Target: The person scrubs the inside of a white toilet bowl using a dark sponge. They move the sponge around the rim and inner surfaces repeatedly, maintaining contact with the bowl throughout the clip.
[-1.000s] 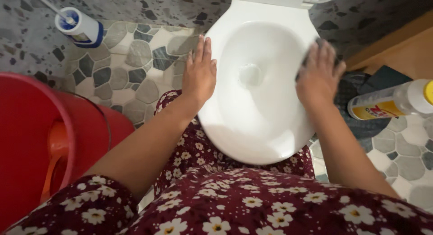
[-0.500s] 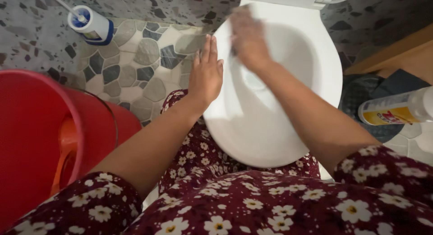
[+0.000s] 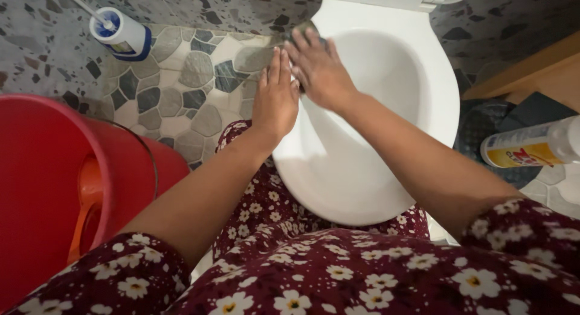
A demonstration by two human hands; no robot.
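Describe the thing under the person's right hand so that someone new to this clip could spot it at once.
Start at the white toilet lid in mid-frame and go to its far left corner. There the right hand presses flat on a small dark grey scrubbing pad, the only dark patch on the white surface, just beyond the left hand.

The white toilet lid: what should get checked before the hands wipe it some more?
1. Left hand flat on the white oval toilet lid, steadying its edge: ok.
2. Right hand pressing the dark scrubbing pad at the lid's back corner: ok.
3. Fingers spread over the pad: ok.
4. Lid free of dirt: cannot tell.
5. White and yellow spray bottle lying on the floor, upright: not ok.
6. Red plastic bucket clear of both arms: ok.
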